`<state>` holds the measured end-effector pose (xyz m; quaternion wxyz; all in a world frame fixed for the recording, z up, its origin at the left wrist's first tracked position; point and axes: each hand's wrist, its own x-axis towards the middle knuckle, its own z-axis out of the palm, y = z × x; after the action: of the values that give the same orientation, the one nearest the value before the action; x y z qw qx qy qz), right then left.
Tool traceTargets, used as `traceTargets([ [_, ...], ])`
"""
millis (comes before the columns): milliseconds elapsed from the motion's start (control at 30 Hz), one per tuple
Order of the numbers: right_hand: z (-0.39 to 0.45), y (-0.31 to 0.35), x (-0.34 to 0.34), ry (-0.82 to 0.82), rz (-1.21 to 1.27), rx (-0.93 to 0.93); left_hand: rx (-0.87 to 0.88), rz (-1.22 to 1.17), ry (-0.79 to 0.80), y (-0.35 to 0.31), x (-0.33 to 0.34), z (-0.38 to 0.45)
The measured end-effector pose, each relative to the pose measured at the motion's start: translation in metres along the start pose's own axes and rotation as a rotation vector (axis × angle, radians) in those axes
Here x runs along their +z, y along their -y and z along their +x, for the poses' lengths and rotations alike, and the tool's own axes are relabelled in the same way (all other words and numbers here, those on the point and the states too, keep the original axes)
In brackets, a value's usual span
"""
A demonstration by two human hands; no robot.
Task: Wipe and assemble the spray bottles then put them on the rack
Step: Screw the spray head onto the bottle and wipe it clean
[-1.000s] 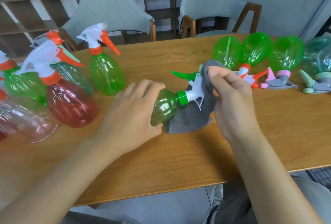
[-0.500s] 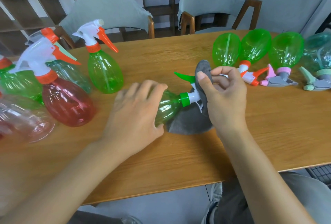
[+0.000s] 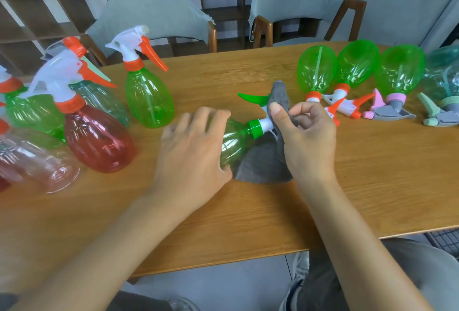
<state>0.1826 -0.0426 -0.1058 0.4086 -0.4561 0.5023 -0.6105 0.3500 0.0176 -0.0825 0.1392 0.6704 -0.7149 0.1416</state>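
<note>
**Mia:** What is the biggest thing here?

**Ben:** The wooden table [image 3: 372, 186]. Everything sits on it. On the left stand bottles with their spray tops on, like the red bottle [image 3: 99, 141] and an upright green bottle [image 3: 149, 102]. On the right, far side, three green bottles [image 3: 357, 67] lie in a row with their tops toward us.

**Mia:** Which bottle is being cleaned?

**Ben:** The green spray bottle [image 3: 236, 144] lying on its side in the middle, near the front of the table. Its top points right.

**Mia:** What are the hands doing?

**Ben:** The left hand [image 3: 193, 159] is curled over the fat part of the bottle and holds it down. The right hand [image 3: 305, 141] pinches the gray cloth [image 3: 263, 164] between thumb and fingers, right around the white spray head [image 3: 267, 122]. The green trigger [image 3: 253, 99] pokes out past the cloth.

**Mia:** How do you do this bit well?

**Ben:** I think you keep the bottle still with the left hand so it cannot roll. Then rub the cloth all around the head, and do the trigger and the neck too. Be gentle, so the trigger does not bend.

**Mia:** Is the job nearly done?

**Ben:** I don't think so. Bottles on the right look like they wait their turn, and I can't see a rack for sure.
</note>
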Motion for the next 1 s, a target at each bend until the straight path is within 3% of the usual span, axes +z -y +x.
traceTargets([
  [200,-0.002,-0.001,0.000,0.174,0.129,0.142,-0.075,-0.024,-0.013,-0.001,0.000,0.005],
  [467,0.000,0.004,-0.006,0.176,-0.508,-0.239,-0.074,-0.031,0.001,0.001,0.000,0.006],
  [733,0.011,0.005,-0.019,0.362,-0.657,-0.213,-0.053,-0.023,0.020,0.003,0.000,0.006],
  [1000,0.001,0.004,-0.011,0.482,-0.574,-0.188,-0.211,-0.465,0.005,0.034,-0.006,-0.002],
])
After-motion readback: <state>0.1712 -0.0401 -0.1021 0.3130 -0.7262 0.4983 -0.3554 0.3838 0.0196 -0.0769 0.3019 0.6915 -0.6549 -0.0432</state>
